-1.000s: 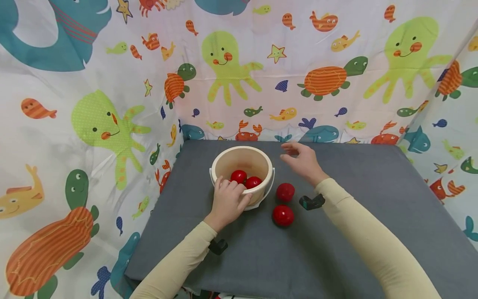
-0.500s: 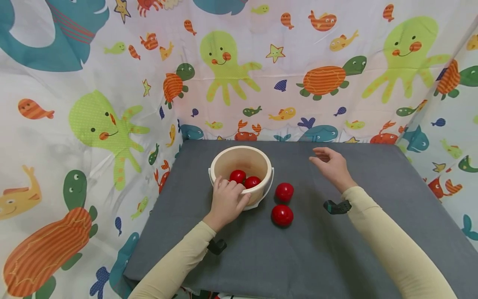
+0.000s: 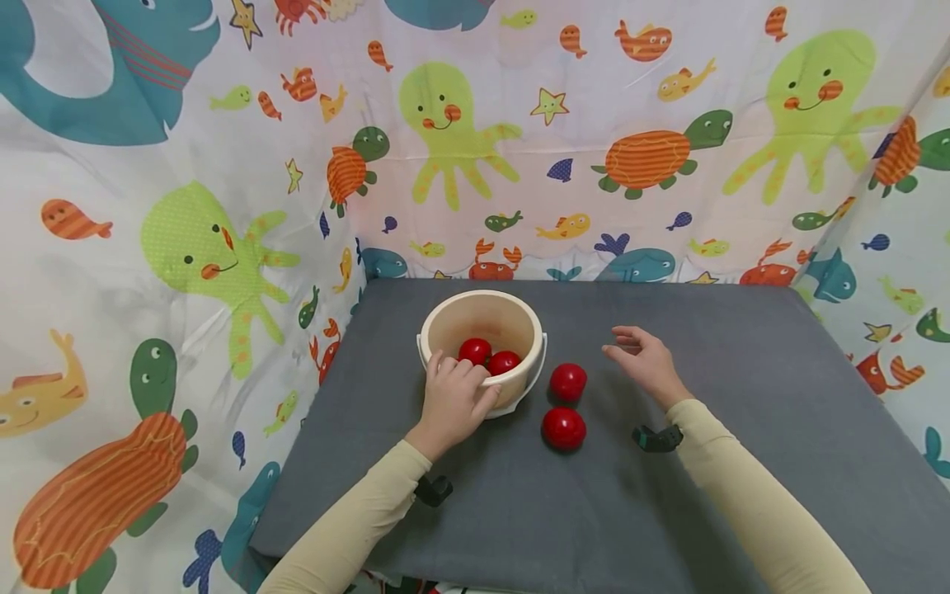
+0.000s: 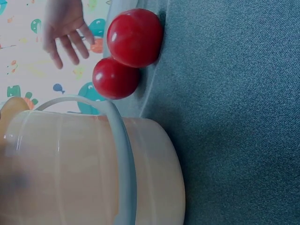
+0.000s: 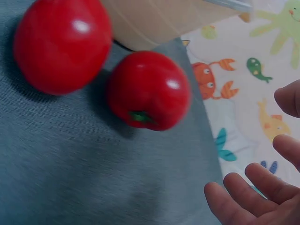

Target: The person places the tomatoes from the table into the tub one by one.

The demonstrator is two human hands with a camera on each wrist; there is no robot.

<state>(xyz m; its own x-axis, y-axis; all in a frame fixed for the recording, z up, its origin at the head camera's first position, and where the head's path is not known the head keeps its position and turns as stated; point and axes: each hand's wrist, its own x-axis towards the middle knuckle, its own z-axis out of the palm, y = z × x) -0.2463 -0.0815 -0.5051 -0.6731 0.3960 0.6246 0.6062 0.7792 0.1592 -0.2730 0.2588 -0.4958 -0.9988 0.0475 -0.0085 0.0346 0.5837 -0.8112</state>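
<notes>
Left of centre on the grey cloth [image 3: 750,363], the cream bucket [image 3: 496,317] stands upright, mouth facing up, its white handle [image 4: 124,159] hanging down the near right side. My left hand [image 3: 451,406] grips its near rim, fingers hooked over. Two red tomatoes [image 3: 505,362] lie inside. Just right of the bucket, the far tomato [image 3: 568,382] turns its green stem end [image 5: 139,116] rightward; the near tomato [image 3: 564,429] sits close by. My right hand [image 3: 647,361] hovers right of them, fingers loosely spread, forearm slanting in from the near right.
</notes>
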